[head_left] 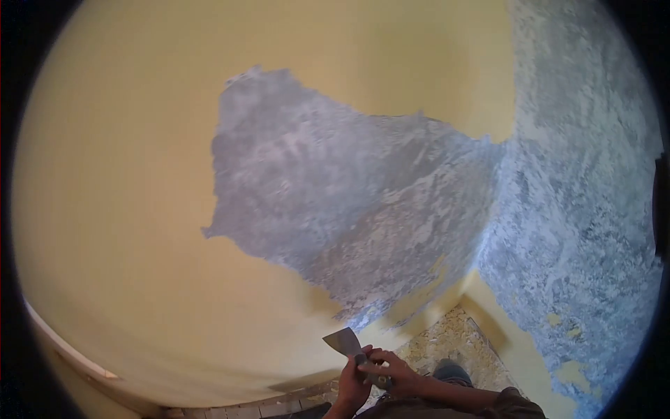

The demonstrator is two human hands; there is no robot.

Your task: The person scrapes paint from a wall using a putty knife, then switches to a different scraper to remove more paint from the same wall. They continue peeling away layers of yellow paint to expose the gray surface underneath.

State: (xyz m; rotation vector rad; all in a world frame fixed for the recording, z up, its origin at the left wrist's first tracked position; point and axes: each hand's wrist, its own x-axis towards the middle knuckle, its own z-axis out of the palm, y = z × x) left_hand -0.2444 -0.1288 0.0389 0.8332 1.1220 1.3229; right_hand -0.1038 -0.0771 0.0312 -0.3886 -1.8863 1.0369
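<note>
A putty knife [343, 341] with a flat, flared metal blade is held low in the view, its blade pointing up and left. My left hand [354, 384] has its fingers closed around the tool near the base of the blade. On the right, my right hand [394, 373] grips the handle, its fingers bent close to the left hand. Just above the blade lies the lower tip of a large bare grey patch [300, 167] on the yellow wall [125, 174]. The blade stands apart from that patch.
Another wall [572, 195] meets the first at a corner on the right, mostly stripped to grey with yellow remnants. Pale flakes litter the floor [453, 342] in the corner, near a shoe [452, 370]. A light strip [66, 339] runs along the lower left.
</note>
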